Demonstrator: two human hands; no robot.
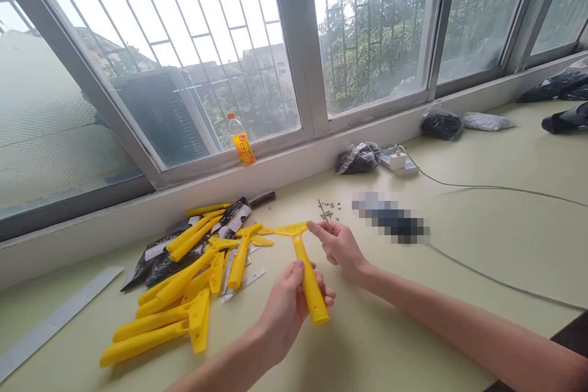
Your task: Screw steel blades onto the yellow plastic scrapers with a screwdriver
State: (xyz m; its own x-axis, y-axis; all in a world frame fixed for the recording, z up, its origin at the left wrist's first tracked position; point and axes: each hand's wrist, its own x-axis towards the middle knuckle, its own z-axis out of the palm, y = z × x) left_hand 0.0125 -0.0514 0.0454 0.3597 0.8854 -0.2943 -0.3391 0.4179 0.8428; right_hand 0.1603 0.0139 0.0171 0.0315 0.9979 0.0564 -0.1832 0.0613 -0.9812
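Note:
My left hand [291, 297] is closed around the handle of a yellow plastic scraper [311, 285], its wide head pointing away from me. At the right end of that head is my right hand [342, 245], fingers pinched, with a thin dark metal rod [323, 209] sticking up from them. The rod's other end is hidden in the fingers. Just beyond the right hand lies a small scatter of screws [327, 215]. On the left, several more yellow scrapers [184, 282] are heaped on the table, with flat clear-wrapped strips [245, 283] beside them.
Black packets [160, 260] lie among the heap; a long grey strip [59, 321] is at far left. An orange drink bottle [241, 144] stands on the window ledge. A power strip [399, 163], cable [482, 187] and bagged dark items [358, 158] sit along the back. A blurred object [390, 217] lies right.

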